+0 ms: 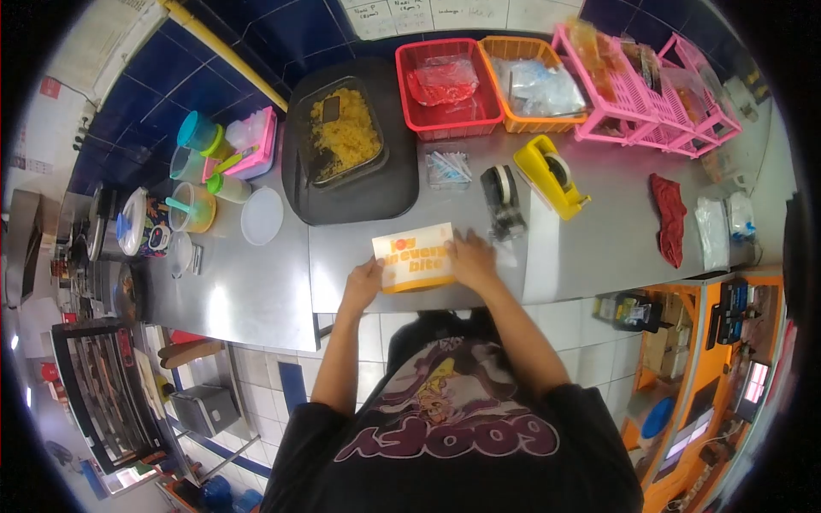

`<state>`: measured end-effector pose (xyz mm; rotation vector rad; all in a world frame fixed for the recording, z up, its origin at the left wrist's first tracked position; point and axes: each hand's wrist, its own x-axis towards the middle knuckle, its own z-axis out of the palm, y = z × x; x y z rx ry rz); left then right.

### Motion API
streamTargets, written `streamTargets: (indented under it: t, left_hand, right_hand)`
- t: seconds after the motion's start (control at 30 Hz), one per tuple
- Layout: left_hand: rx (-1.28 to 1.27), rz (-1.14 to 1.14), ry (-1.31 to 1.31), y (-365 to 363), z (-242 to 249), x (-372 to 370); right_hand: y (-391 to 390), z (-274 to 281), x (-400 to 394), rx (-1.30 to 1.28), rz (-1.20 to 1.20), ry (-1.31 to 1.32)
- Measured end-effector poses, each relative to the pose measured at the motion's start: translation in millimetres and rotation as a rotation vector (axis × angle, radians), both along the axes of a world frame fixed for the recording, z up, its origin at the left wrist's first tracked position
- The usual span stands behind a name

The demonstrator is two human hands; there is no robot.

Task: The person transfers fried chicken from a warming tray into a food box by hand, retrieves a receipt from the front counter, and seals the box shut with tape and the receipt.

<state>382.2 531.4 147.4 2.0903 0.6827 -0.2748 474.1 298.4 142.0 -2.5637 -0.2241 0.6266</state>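
A white and orange cardboard food box (415, 255), printed "joy in every bite", is at the front edge of the steel counter. My left hand (366, 280) grips its lower left side. On the right side, my right hand (473, 261) holds the box's edge, its fingers slightly blurred. Beyond the box lies a black tray (398, 192) bearing a clear tub of yellow crumbly food (346, 128). A small clear container of thin white and blue sticks (449, 167) stands behind the box. Close to my right hand are a black tape dispenser (505, 205) and a yellow tape dispenser (550, 178).
Red (449, 128) and orange baskets (539, 124) with plastic packets line the back wall, beside pink racks (633, 111). Cups and tubs (201, 209) and a round white lid (262, 215) are at the left. A red cloth (667, 221) lies at the right.
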Motion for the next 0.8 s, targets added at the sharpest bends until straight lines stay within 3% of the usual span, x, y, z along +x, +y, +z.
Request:
streamTargets:
  t: [0.07,0.13,0.2,0.3,0.4,0.5,0.53,0.6,0.8]
  left_hand:
    - [0.253,-0.228,0.016,1.6,28.4,13.0]
    - [0.346,-0.246,-0.108,-6.8,28.9,21.9]
    - [0.696,-0.471,-0.402,-19.7,21.9,39.5]
    - [0.63,-0.559,-0.337,-29.8,-5.6,24.4]
    - [0.567,-0.603,-0.304,-23.1,-12.8,18.8]
    - [0.54,-0.819,-0.222,-8.0,23.2,25.0]
    - [0.531,-0.837,-0.231,-4.1,39.6,24.2]
    - [0.573,-1.044,-0.095,3.1,61.2,17.2]
    - [0.612,-1.107,-0.099,5.1,56.7,30.6]
  right_hand:
    - [8.6,0.6,10.0,-0.033,0.07,-0.46]
    - [24.8,20.3,18.7,0.037,0.21,-0.519]
    - [36.1,21.2,17.4,0.105,0.351,-0.576]
    - [44.4,-13.7,8.5,0.055,0.407,-0.639]
    - [39.9,-13.6,10.3,0.043,0.472,-0.597]
    - [21.9,-4.5,10.5,0.197,0.611,-0.554]
    - [12.2,6.8,10.9,0.184,0.594,-0.553]
    - [-5.5,35.5,4.3,0.126,0.808,-0.419]
    - [5.9,44.3,12.2,-0.164,0.854,-0.36]
